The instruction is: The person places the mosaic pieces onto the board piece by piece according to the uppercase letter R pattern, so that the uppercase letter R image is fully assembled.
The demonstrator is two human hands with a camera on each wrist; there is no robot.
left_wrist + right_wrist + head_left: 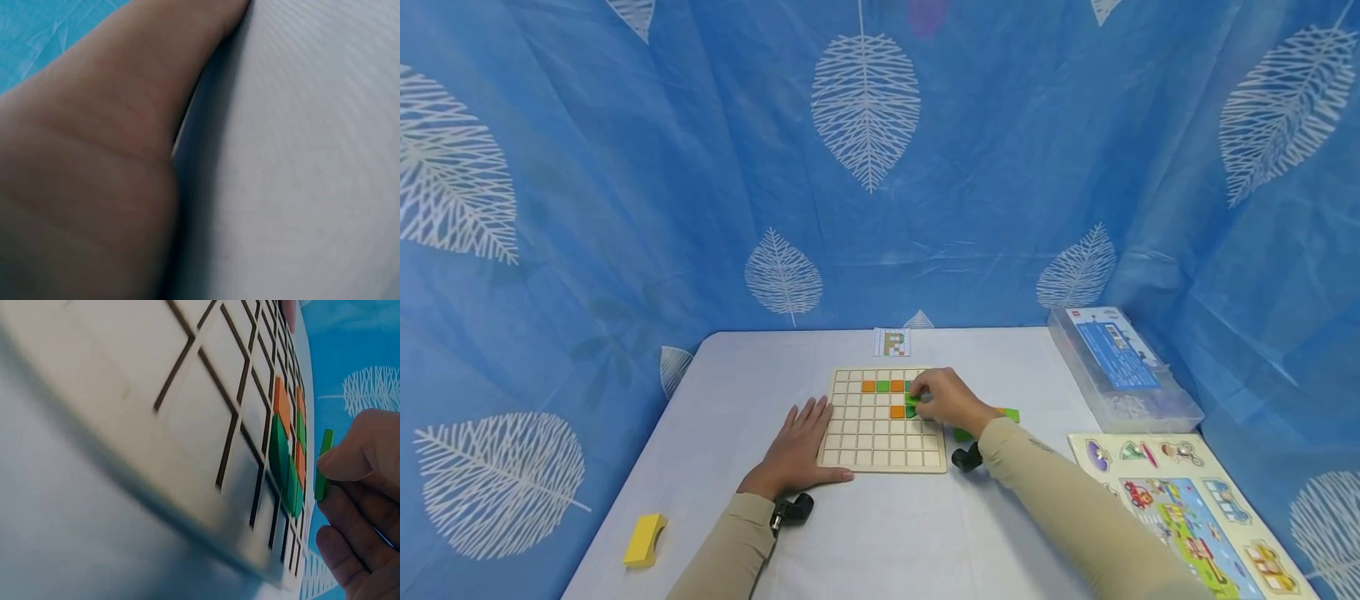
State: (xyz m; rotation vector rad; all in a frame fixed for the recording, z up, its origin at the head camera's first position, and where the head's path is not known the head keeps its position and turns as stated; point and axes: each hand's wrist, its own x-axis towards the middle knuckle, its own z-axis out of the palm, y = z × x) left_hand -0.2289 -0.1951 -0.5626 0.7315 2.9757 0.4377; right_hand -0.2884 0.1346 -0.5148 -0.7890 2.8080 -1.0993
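Observation:
A pale wooden grid board (872,442) lies on the white table. In its upper part sit a row of orange and green tiles (883,387), and a lone orange tile (897,412) with a dark green piece beside it. My right hand (953,402) is over the board's right side, pinching a thin green tile (324,465) between thumb and fingers, held off the board surface. My left hand (797,448) rests with fingers spread at the board's left edge, its thumb along the lower left corner. The left wrist view has only blurred skin and tabletop.
Loose green and orange pieces (1011,414) lie by the right wrist, partly hidden. A small pattern card (891,342) is behind the board. To the right are a clear plastic box (1120,408) and a picture puzzle board (1195,508). A yellow block (643,540) sits front left.

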